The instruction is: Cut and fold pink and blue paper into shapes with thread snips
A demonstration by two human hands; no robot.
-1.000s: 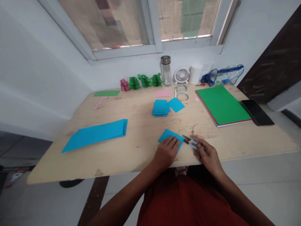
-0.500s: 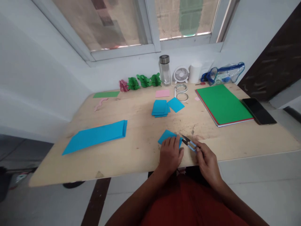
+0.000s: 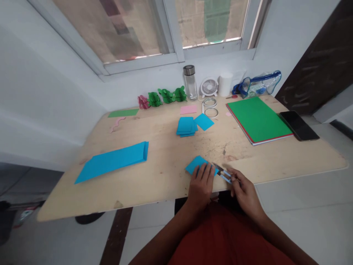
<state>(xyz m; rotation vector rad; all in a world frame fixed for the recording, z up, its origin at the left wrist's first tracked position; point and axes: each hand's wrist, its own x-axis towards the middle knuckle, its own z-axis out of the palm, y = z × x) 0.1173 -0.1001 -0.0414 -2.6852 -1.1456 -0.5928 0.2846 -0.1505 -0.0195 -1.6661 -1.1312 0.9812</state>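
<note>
A small blue paper (image 3: 198, 162) lies near the table's front edge under the fingers of my left hand (image 3: 202, 184), which holds it. Its lower part is hidden by those fingers. In my right hand (image 3: 242, 187) are thread snips (image 3: 224, 175) with light-blue handles, their dark blades pointing left at the paper's right edge. Whether the blades touch the paper I cannot tell. Farther back sits a stack of blue paper squares (image 3: 186, 126), with a single blue square (image 3: 204, 121) beside it. Long folded blue paper strips (image 3: 113, 160) lie to the left.
Along the wall stand green paper shapes (image 3: 167, 95), a pink one (image 3: 143, 102), a glass bottle (image 3: 191, 84), a small fan (image 3: 209, 87), a white cylinder (image 3: 225, 84) and a clear pouch (image 3: 259, 84). Tape rolls (image 3: 211, 112), green sheets (image 3: 257, 119) and a phone (image 3: 299, 125) are also there.
The view has shifted slightly. My left hand and the paper have moved a little toward the right, and the snips' blades are now closer to the paper's edge and less spread.
</note>
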